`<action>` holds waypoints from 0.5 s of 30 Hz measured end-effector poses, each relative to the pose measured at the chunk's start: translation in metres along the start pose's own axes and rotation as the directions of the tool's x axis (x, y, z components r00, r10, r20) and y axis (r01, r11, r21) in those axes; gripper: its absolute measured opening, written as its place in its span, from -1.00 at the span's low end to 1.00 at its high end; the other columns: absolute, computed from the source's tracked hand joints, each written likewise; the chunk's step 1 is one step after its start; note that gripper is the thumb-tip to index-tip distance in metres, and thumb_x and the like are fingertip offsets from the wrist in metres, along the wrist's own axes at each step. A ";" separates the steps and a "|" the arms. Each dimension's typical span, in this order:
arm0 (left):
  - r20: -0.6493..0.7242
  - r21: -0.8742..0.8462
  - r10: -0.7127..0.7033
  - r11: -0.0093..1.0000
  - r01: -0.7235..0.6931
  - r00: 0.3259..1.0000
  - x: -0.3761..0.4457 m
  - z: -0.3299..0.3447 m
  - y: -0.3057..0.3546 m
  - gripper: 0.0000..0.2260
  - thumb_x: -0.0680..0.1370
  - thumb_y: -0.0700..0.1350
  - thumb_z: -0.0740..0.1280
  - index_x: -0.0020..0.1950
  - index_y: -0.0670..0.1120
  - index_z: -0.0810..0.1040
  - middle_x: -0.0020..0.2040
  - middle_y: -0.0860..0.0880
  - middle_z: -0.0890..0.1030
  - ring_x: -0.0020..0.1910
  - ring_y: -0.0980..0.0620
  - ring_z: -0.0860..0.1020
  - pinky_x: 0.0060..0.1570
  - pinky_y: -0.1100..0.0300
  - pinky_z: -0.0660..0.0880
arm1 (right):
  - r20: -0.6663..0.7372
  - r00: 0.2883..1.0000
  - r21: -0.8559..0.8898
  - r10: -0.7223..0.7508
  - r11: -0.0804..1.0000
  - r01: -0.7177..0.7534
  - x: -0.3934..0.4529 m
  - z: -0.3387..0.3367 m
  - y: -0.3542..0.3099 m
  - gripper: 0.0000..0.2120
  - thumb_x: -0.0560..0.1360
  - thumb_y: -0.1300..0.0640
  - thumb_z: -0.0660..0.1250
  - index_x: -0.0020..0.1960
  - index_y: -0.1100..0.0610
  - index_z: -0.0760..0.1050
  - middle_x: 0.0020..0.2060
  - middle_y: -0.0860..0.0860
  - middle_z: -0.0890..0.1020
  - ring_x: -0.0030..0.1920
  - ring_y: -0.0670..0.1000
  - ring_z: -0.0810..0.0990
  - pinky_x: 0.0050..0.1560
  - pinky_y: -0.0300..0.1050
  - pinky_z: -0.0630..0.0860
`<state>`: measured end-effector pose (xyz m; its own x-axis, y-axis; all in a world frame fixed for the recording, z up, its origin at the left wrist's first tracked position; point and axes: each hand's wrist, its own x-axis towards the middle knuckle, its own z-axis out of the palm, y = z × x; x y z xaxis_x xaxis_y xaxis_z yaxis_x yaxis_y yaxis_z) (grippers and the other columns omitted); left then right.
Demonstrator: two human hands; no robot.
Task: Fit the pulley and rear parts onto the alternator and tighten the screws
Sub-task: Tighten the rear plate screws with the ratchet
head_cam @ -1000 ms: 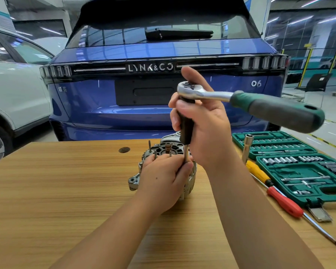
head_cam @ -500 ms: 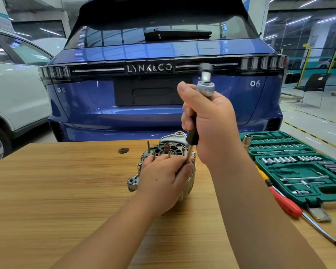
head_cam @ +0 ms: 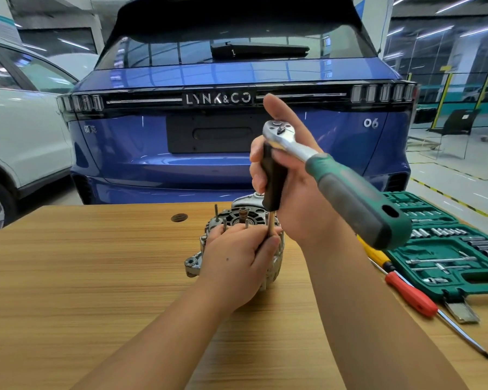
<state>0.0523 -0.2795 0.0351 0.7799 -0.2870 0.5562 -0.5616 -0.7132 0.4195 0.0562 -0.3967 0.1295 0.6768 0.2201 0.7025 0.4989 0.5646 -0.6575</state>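
Observation:
A silver alternator stands on the wooden table, rear face up, with several studs sticking out of it. My left hand covers its near side and pinches the thin steel shaft of the driver low down. My right hand grips the black driver handle, which stands upright over the alternator's right edge. A ratchet wrench with a chrome head and green-grey grip sits on top of that handle, its grip pointing right and toward me. The shaft's tip is hidden behind my left fingers.
An open green socket set case lies at the right of the table. Beside it lie a red-handled screwdriver and a yellow-handled one. A blue car stands right behind the table's far edge, a white car at the left.
The ratchet grip has swung from pointing away from me round to the right and toward me, after pointing right a second ago. My left hand and the alternator have stayed put.

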 end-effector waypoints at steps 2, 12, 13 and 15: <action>0.001 0.009 0.000 1.000 0.000 1.000 0.000 0.000 0.000 -0.66 0.62 0.17 0.00 -0.14 0.14 0.51 -0.29 0.17 0.51 -0.13 0.20 0.44 0.29 0.03 0.20 | 0.070 0.996 0.116 0.060 0.991 -0.068 0.003 -0.008 -0.002 -0.39 0.30 0.01 0.50 0.32 0.05 0.47 -0.24 0.08 0.59 -0.38 0.04 0.45 -0.35 -0.11 0.37; -0.005 0.047 0.028 0.998 -0.028 1.000 0.000 0.002 -0.002 -0.64 0.62 0.19 -0.02 0.01 0.17 0.55 -0.26 0.24 0.50 -0.10 0.22 0.41 0.24 0.18 0.07 | -0.393 0.917 -0.253 -0.067 0.967 -0.038 -0.001 0.001 0.000 -0.86 0.51 0.08 0.45 -0.20 0.05 0.57 -0.43 -0.02 0.38 -0.45 -0.04 0.28 -0.44 -0.12 0.25; -0.004 0.042 0.030 0.999 -0.030 1.000 0.000 0.002 -0.003 -0.63 0.62 0.19 -0.03 0.03 0.18 0.56 -0.26 0.25 0.49 -0.09 0.23 0.42 0.20 0.21 0.04 | -0.367 0.930 -0.216 -0.028 0.975 -0.056 -0.001 0.001 -0.002 -0.94 0.52 0.11 0.42 -0.09 0.08 0.57 -0.41 -0.03 0.41 -0.44 -0.05 0.32 -0.41 -0.17 0.31; -0.010 0.036 0.030 0.999 -0.030 0.999 0.001 0.002 -0.003 -0.63 0.62 0.19 -0.03 0.04 0.19 0.56 -0.27 0.27 0.48 -0.09 0.23 0.42 0.18 0.24 0.02 | -0.287 0.958 -0.166 0.000 0.985 -0.049 -0.003 0.001 -0.004 -0.81 0.53 0.17 0.38 0.14 0.11 0.53 -0.35 -0.03 0.45 -0.40 -0.03 0.38 -0.33 -0.19 0.39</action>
<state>0.0555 -0.2791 0.0330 0.7596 -0.3018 0.5762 -0.5745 -0.7266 0.3768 0.0519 -0.3986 0.1302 0.8036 -0.0178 0.5949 0.5477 0.4133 -0.7274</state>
